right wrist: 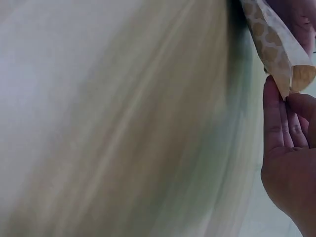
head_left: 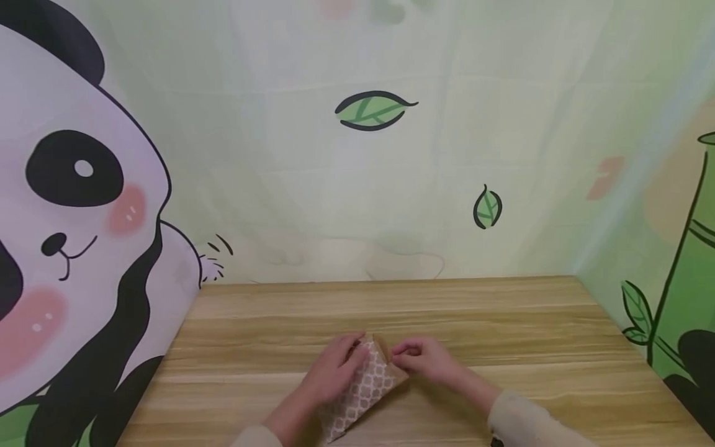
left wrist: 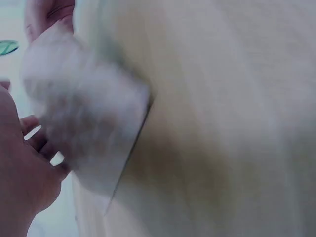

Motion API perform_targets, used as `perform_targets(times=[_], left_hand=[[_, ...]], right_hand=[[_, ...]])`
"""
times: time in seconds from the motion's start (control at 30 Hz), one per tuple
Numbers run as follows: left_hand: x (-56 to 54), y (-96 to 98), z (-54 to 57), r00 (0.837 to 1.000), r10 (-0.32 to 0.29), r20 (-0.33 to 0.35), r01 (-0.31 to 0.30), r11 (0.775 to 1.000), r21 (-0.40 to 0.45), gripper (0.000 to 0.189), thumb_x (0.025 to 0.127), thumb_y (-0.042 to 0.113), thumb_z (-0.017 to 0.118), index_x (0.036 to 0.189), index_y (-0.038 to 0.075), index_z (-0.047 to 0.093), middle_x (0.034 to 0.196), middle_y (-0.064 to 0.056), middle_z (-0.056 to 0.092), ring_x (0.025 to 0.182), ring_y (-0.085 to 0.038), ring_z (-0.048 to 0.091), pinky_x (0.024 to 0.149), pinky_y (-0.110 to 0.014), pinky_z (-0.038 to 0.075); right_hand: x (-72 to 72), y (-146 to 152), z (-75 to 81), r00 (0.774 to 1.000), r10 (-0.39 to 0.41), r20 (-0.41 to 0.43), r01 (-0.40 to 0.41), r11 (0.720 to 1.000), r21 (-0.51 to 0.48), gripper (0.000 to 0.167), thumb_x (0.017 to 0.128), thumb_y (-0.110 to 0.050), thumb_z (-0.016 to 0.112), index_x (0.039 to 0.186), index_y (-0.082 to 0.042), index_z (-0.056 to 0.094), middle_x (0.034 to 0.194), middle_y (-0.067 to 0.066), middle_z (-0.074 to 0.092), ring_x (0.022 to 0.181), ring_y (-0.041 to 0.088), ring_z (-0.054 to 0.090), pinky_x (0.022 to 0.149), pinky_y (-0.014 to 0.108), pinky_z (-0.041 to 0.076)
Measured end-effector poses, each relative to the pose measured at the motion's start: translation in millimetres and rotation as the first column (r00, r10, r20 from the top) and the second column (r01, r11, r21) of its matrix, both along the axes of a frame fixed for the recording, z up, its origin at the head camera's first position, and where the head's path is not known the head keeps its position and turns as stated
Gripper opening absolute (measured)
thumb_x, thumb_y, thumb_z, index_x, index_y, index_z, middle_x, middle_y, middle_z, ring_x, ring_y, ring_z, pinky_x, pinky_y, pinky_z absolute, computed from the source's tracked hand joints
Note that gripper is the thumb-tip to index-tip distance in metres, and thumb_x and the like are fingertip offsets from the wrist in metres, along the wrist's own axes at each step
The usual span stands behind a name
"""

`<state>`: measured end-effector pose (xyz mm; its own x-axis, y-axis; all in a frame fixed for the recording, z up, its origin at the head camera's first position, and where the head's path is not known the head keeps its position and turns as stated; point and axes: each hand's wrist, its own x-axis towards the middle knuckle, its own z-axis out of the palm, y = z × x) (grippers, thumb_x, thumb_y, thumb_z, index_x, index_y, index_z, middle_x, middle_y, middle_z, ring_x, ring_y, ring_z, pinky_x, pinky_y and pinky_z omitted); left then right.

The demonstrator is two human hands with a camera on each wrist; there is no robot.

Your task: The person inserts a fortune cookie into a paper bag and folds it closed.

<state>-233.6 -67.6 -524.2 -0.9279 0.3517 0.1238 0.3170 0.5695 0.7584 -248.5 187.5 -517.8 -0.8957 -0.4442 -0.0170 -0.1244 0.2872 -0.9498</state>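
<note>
Basically, contents by size, lgst first:

1. Backdrop [head_left: 279, 155], pale green, printed, 1 pc., behind and at sides.
2. Counter [head_left: 279, 310], wood-grain top, in front of backdrop.
3. Panda print [head_left: 84, 112], blk/wht w/ pink cheeks, far L side.
4. Bamboo print [head_left: 692, 267], green w/ dk outline, far R side.
5. Sleeves, pale, 1 per arm: L cuff [head_left: 257, 436], R cuff [head_left: 519, 416], at bottom of head view.
6. Paper bag [head_left: 368, 385], brn w/ wht lattice pattern, 1 pc.; pos. btwn both hands over near part of counter, tilted, mouth end pointing up & away, other end twd. wearer. Contact w/ counter: can't tell. Brn surface shows at mouth; inner wall or contents unclear.
7. L hand [head_left: 337, 366]: grips bag's L side, thumb on patterned face, fingers behind.
8. R hand [head_left: 427, 360]: pinches corner of bag at mouth, thumb vs. fingertips, per R wrist view.
9. Leaf print, lg. [head_left: 371, 112], green, upper ctr. of backdrop.
10. Leaf print, sm. [head_left: 488, 210], lower & to R of no. 9.

L wrist view: bag blurred.
</note>
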Motion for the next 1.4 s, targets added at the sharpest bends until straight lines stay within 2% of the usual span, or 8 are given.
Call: perform_targets(times=[0.1,0.23,0.33,0.63,0.83,1.1,1.23,1.4], left_hand=[[-8.3,-2.4,7.2,0.997,0.030,0.065,-0.038,0.993,0.112,0.049,0.112,0.041,0.054,0.143,0.005,0.065,0.132,-0.013,0.070,0.123,-0.033,0.064,0.107,-0.057,0.052],[-15.5,-1.6,13.7,0.994,0.052,0.100,-0.069,0.983,0.172,0.037,0.107,0.034,0.066,0.128,0.004,0.074,0.118,-0.009,0.076,0.109,-0.025,0.070,0.097,-0.047,0.058],[-17.7,1.1,17.0,0.991,0.065,0.116,-0.086,0.979,0.186,0.033,0.105,0.032,0.070,0.122,0.004,0.076,0.109,-0.006,0.077,0.101,-0.019,0.070,0.090,-0.040,0.059],[-17.7,9.1,17.5,0.982,0.123,0.142,-0.155,0.957,0.244,0.028,0.101,0.030,0.074,0.113,0.005,0.076,0.101,-0.004,0.074,0.096,-0.016,0.066,0.085,-0.034,0.057],[-14.5,15.8,21.0,0.979,0.142,0.143,-0.179,0.941,0.288,0.021,0.100,0.025,0.075,0.105,0.005,0.078,0.099,-0.003,0.074,0.093,-0.015,0.065,0.085,-0.033,0.055],[-13.6,16.3,20.0,0.970,0.170,0.175,-0.217,0.931,0.293,0.019,0.102,0.023,0.073,0.106,0.005,0.075,0.100,-0.004,0.072,0.096,-0.017,0.064,0.088,-0.036,0.056],[-12.9,15.7,19.9,0.956,0.206,0.206,-0.267,0.904,0.335,0.021,0.103,0.026,0.072,0.107,0.005,0.075,0.103,-0.005,0.070,0.097,-0.018,0.061,0.086,-0.034,0.054],[-11.4,15.5,19.3,0.917,0.262,0.301,-0.374,0.826,0.421,0.022,0.103,0.026,0.071,0.109,0.004,0.073,0.104,-0.007,0.066,0.091,-0.018,0.058,0.074,-0.028,0.052]], right_hand=[[-4.9,5.5,5.6,0.999,0.028,-0.023,-0.028,1.000,0.002,0.019,0.100,-0.003,0.071,0.113,0.011,0.072,0.103,0.018,0.078,0.089,0.010,0.071,0.077,0.022,0.061],[-10.5,10.1,15.3,0.996,0.057,-0.061,-0.055,0.998,0.034,0.018,0.100,-0.004,0.072,0.112,0.008,0.075,0.101,0.015,0.078,0.087,0.009,0.070,0.077,0.021,0.059],[-15.1,11.8,21.9,0.992,0.084,-0.091,-0.078,0.995,0.067,0.017,0.099,-0.006,0.072,0.111,0.006,0.076,0.099,0.013,0.079,0.085,0.007,0.068,0.075,0.020,0.057],[-21.0,11.8,34.0,0.983,0.155,-0.093,-0.146,0.984,0.102,0.016,0.100,-0.005,0.071,0.110,0.005,0.078,0.101,0.012,0.080,0.087,0.010,0.070,0.074,0.021,0.057],[-21.5,9.4,35.2,0.982,0.162,-0.101,-0.150,0.982,0.118,0.016,0.099,-0.006,0.072,0.110,0.004,0.079,0.102,0.012,0.080,0.088,0.011,0.071,0.076,0.022,0.058],[-17.6,11.5,34.2,0.983,0.137,-0.121,-0.126,0.988,0.093,0.018,0.101,-0.006,0.071,0.113,0.006,0.077,0.103,0.015,0.080,0.088,0.009,0.072,0.077,0.023,0.060],[-11.5,17.2,32.8,0.996,0.077,-0.052,-0.077,0.997,-0.005,0.028,0.105,-0.012,0.069,0.123,0.009,0.073,0.113,0.019,0.078,0.094,0.012,0.074,0.084,0.033,0.064],[1.0,24.1,28.4,0.999,-0.003,0.036,0.009,0.987,-0.163,0.036,0.105,-0.009,0.068,0.127,0.019,0.065,0.115,0.028,0.075,0.097,0.022,0.078,0.092,0.047,0.063]])
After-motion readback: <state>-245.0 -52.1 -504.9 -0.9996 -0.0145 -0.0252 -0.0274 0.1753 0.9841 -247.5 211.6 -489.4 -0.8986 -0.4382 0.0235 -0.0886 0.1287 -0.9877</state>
